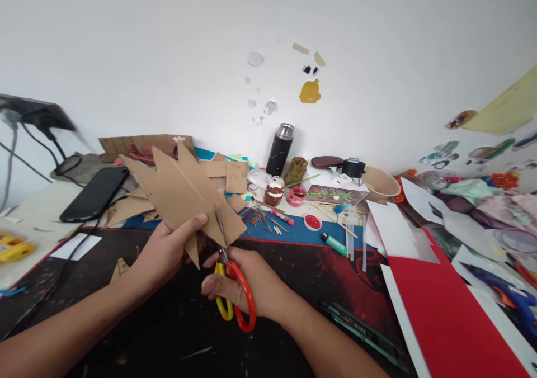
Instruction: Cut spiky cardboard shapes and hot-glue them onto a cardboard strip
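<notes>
Pinched in my left hand [178, 238] is a brown piece of cardboard [180, 188] with a jagged, pointed outline, held up above the dark mat. The thumb lies on its face, and the other fingers are mostly hidden behind it. My right hand [247, 283] is closed on a pair of scissors [241, 297] with one red and one yellow handle loop. Their blades point up and meet the lower right part of the cardboard. One blade shows across its front face.
A black flask [280, 150] stands against the wall behind open paint jars [274, 192]. A phone [94, 194] lies at left. Red card [432, 311], a box cutter [364, 333] and a glue gun [503, 294] lie at right. Sticks and cardboard scraps [235, 176] cover the back.
</notes>
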`<state>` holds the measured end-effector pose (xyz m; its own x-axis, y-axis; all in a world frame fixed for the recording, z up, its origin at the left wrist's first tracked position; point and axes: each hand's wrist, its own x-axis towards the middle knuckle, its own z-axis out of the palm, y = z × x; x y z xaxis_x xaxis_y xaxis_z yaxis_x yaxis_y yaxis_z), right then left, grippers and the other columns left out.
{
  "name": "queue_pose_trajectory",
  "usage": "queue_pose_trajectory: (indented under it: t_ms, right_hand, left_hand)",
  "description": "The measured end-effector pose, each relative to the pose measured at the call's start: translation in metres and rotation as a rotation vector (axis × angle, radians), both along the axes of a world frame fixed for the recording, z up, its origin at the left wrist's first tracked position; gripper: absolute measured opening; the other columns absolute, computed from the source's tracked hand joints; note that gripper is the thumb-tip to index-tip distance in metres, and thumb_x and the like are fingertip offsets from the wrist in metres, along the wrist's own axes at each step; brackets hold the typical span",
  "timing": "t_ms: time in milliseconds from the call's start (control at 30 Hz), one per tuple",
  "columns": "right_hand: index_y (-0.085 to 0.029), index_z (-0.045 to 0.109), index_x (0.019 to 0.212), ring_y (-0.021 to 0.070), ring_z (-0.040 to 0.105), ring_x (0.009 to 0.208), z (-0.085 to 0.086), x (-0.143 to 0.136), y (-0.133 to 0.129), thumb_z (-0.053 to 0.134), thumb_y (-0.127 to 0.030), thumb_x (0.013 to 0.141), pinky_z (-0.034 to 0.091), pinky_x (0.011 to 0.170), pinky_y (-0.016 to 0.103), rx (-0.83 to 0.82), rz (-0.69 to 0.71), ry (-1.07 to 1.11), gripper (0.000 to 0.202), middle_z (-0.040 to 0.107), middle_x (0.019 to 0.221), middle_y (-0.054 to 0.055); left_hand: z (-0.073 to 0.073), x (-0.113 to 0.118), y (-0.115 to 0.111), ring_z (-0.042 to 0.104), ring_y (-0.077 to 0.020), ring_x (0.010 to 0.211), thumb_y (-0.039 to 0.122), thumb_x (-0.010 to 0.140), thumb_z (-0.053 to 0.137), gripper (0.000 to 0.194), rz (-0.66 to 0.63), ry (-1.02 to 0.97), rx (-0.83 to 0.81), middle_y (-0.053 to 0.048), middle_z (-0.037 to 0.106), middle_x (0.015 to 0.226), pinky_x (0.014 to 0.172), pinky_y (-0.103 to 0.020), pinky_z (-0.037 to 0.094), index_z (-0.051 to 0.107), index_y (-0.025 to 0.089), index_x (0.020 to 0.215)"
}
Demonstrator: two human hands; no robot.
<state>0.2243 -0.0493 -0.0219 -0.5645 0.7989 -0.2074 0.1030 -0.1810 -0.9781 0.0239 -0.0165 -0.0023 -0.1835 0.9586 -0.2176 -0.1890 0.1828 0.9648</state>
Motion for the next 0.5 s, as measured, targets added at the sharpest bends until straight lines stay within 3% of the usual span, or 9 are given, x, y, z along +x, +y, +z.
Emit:
queue_pose_trajectory:
  t_ms: [367, 500]
  right_hand:
    - [-0.020, 0.077, 0.132, 0.0290, 0.085, 0.097, -0.006, 0.002, 0.001, 0.102, -0.080, 0.080, 0.066, 0.086, 0.038, -0.057, 0.015, 0.013, 0.084, 0.084, 0.102, 0.008]
    - [-0.019, 0.076, 0.134, 0.0301, 0.086, 0.096, -0.009, 0.001, 0.001, 0.105, -0.079, 0.077, 0.067, 0.091, 0.042, -0.135, 0.020, 0.068, 0.088, 0.083, 0.098, 0.007]
  left_hand:
    - [0.005, -0.002, 0.000, 0.047, -0.0162, 0.043, 0.063, 0.061, 0.099, 0.050, -0.016, 0.051, -0.019, 0.003, 0.056, 0.054, 0.040, -0.029, 0.036, 0.068, 0.025, 0.070]
    - [0.005, 0.000, 0.000, 0.042, -0.0152, 0.040, 0.063, 0.063, 0.096, 0.051, -0.036, 0.004, -0.047, 0.005, 0.047, 0.049, 0.038, -0.029, 0.031, 0.059, 0.027, 0.064]
